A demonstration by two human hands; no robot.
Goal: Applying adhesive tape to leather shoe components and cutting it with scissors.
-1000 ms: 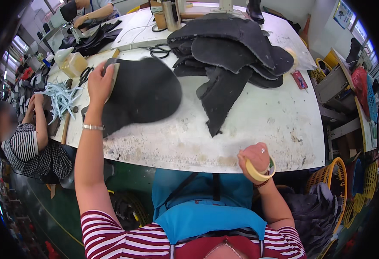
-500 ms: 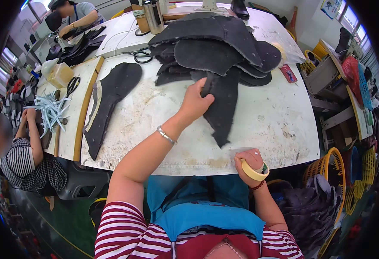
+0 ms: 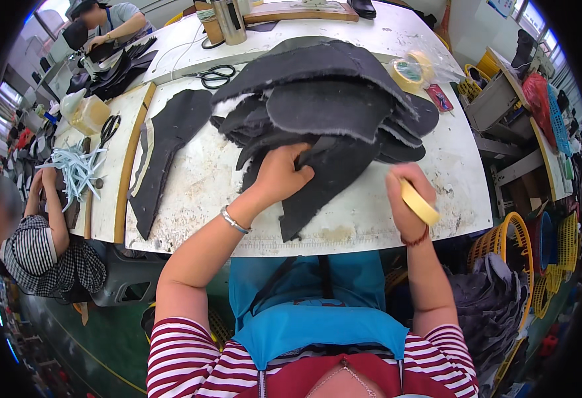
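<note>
My left hand [image 3: 282, 174] pinches the edge of a dark leather piece [image 3: 331, 178], whose pointed end hangs toward the table's front edge. It lies against the front of a heap of similar dark pieces [image 3: 334, 109] with fuzzy edges. My right hand [image 3: 407, 192] is closed on a roll of pale yellow masking tape [image 3: 420, 203] and hovers over the table to the right of that piece, slightly blurred. One more dark piece [image 3: 172, 142] with a pale strip along its left edge lies flat to the left of the heap.
Black scissors [image 3: 217, 76] lie behind the heap, near a steel flask [image 3: 229, 23]. More tape rolls [image 3: 409, 71] and a red packet [image 3: 440, 98] sit at right. Pale blue strips [image 3: 75, 169] lie on the left board. Two people work at left. A yellow basket [image 3: 503, 242] stands right.
The pinched leather piece has swung, its tip moving left and nearer me. My left hand moved slightly left and nearer; my right hand rose up and right with the tape roll.
</note>
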